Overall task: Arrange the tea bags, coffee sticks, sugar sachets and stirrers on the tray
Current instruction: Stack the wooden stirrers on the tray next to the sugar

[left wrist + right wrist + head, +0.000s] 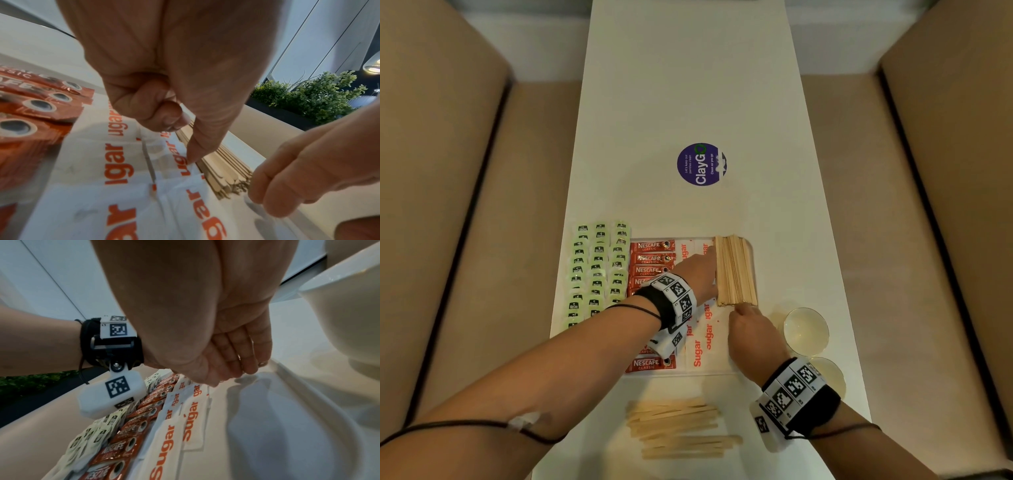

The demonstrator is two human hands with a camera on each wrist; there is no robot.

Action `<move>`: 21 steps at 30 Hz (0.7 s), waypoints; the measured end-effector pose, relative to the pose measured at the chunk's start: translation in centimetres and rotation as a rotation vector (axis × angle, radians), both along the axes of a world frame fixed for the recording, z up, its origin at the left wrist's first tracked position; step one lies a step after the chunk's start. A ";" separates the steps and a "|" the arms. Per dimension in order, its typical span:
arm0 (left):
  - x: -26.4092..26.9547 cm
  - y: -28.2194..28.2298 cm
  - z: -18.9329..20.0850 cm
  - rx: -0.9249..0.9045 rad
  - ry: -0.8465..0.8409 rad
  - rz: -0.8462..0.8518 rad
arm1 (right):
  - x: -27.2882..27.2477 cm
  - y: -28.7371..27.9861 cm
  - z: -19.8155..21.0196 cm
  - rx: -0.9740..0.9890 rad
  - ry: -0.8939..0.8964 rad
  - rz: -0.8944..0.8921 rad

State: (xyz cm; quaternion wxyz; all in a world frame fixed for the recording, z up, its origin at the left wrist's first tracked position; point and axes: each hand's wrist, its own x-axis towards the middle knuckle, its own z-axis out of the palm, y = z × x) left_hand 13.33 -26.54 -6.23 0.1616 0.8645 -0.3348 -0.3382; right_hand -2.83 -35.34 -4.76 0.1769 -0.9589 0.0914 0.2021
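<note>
Head view only: loose stirrers (678, 428) on table (688, 102) at near edge; L wrist view only: plant (308, 97); tray (751, 250) holds tea bags (595, 270), coffee sticks (652, 258), sugar sachets (702, 342), stirrer stack (736, 270) at far-right corner; left hand (698, 274) flat against stack side; right hand (751, 334) fingertips at its near end, fingers together, gripping nothing.

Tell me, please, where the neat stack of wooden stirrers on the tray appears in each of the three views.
Head: stack of wooden stirrers right of centre, between the left hand and the right hand.
Left wrist: stack lower centre-right, under the extended finger.
Right wrist: not visible; the hand hides it.
Shared landmark: the white sugar sachets.
</note>
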 end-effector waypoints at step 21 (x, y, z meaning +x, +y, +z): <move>0.0 -0.2 0.0 0.019 -0.017 0.002 | 1.0 0.8 -0.8 0.073 -0.045 0.123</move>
